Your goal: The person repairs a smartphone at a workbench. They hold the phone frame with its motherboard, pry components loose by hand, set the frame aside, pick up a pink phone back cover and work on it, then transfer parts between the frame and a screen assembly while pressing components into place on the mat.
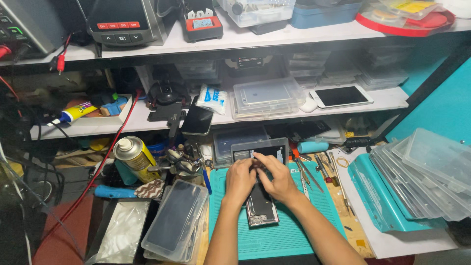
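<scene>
An opened phone (262, 210) lies face down on a teal work mat (274, 235), its dark insides showing. Both of my hands rest on its upper end. My left hand (239, 180) presses on the phone's top left, fingers curled. My right hand (278, 178) sits beside it with the fingertips pinched together over the top of the phone, possibly on a small part or tool that I cannot make out. A clear plastic tray (260, 147) stands just behind the hands.
A yellow spray can (136, 158) and clear lidded boxes (176, 222) sit at the left. Stacked clear trays (431, 172) rest on a teal case at the right. Tweezers and screwdrivers (314, 172) lie beside the mat. Shelves behind hold phones, boxes and a power supply.
</scene>
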`<state>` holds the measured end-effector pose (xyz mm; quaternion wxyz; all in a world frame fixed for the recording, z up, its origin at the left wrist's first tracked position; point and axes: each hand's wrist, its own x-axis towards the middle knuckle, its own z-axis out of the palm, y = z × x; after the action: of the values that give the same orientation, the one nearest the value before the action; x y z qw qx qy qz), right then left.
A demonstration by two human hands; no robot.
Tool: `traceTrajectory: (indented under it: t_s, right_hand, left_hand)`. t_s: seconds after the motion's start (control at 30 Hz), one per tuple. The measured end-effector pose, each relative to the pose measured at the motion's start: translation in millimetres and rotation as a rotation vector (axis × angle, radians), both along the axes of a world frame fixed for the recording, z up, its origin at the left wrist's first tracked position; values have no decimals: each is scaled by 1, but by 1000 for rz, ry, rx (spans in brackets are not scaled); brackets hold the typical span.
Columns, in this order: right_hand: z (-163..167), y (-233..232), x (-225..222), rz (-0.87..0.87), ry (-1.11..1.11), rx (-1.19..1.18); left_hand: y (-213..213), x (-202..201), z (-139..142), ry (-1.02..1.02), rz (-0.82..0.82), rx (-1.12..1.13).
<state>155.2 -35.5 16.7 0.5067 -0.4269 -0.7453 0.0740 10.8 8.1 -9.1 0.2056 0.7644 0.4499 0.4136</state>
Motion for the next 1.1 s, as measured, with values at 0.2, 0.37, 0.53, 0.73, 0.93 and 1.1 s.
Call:
traceTrajectory:
  t_s: [0.2,0.37,0.53,0.73,0.93,1.1]
  right_hand:
    - [-1,1,3,-97,4,-66]
    - [-7,2,7,-17,9,-24]
    - [-6,3,8,-27,18,-20]
    - [-4,1,9,-111,1,-21]
    - [-3,-1,7,-43,14,8]
    - [-2,0,7,-21,40,-8]
  left_hand:
    - [1,0,-2,22,5,15]
    - [0,0,0,36,8,-9]
    - [0,0,1,26,12,-4]
    - [0,1,-1,20,16,-4]
    - [0,2,1,47,16,-10]
    - [-1,2,3,43,13,-20]
